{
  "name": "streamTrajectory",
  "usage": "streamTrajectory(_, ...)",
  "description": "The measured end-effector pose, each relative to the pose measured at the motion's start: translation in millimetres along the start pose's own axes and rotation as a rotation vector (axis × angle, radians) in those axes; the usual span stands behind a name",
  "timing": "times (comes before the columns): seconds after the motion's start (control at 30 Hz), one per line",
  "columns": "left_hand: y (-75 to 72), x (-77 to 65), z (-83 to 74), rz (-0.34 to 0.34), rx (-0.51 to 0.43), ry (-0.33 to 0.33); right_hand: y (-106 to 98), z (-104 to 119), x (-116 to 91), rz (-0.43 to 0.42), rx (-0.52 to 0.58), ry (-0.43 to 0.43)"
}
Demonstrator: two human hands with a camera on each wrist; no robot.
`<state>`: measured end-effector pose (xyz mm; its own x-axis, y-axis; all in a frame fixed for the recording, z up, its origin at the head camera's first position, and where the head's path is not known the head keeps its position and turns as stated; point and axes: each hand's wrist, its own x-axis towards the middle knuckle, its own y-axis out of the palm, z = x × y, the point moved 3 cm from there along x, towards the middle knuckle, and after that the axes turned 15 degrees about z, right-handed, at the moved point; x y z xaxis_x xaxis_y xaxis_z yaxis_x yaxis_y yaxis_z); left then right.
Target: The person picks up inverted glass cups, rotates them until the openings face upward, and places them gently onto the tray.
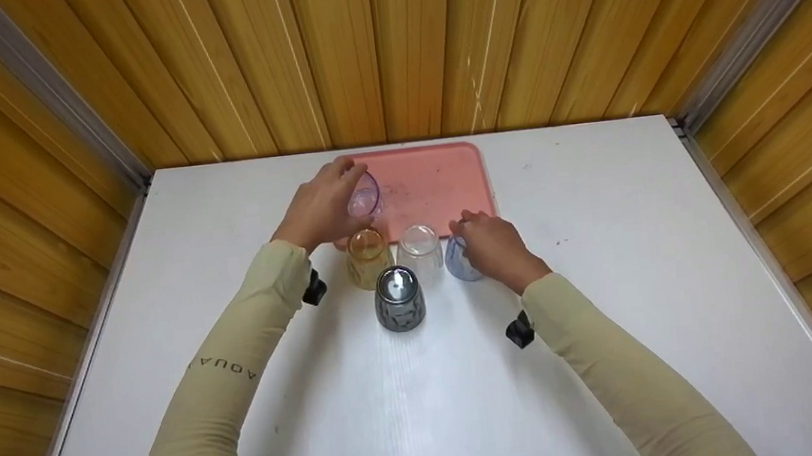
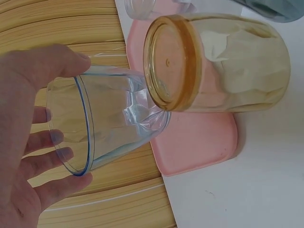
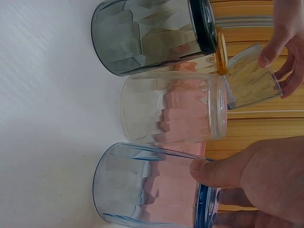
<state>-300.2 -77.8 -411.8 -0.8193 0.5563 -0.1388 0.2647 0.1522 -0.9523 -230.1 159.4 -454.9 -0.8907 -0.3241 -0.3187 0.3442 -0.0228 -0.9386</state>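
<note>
My left hand (image 1: 324,202) holds a clear glass with a blue-violet rim (image 2: 114,121) over the left part of the pink tray. That glass has its mouth toward the palm, thumb on one side of the rim and fingertips on the other. With thumb and fingers my right hand (image 1: 496,247) grips the base of an upside-down bluish glass (image 3: 123,185) on the white table. Between the hands stand an upside-down amber glass (image 1: 368,258) and an upside-down colourless glass (image 1: 421,253). Nearer me is a dark grey glass (image 1: 399,300), base up.
The pink tray (image 1: 439,179) lies at the table's far edge, directly behind the row of glasses. White table surface (image 1: 603,237) extends to both sides and toward me. Wood-patterned panels (image 1: 417,45) rise behind the table and along its left and right sides.
</note>
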Motion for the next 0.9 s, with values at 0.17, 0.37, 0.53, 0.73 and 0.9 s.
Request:
streamTrajectory(0.17,2.8,0.8,1.6,-0.006,0.004,0.005,1,1,-1,-0.007,-0.002,0.001)
streamTrajectory(0.37,6.8,2.8,3.4,-0.015,0.013,0.011,1,1,-2,0.022,0.027,0.021)
streamTrajectory(0.53,10.7,4.9,4.4,-0.032,0.023,0.017,2,1,-2,0.031,0.064,0.036)
streamTrajectory(0.73,13.0,6.9,5.5,-0.039,0.013,0.013,2,2,-2,0.024,0.092,0.039)
streamTrajectory(0.9,14.6,8.4,7.8,-0.021,0.002,-0.004,3,1,-2,0.014,0.086,0.023)
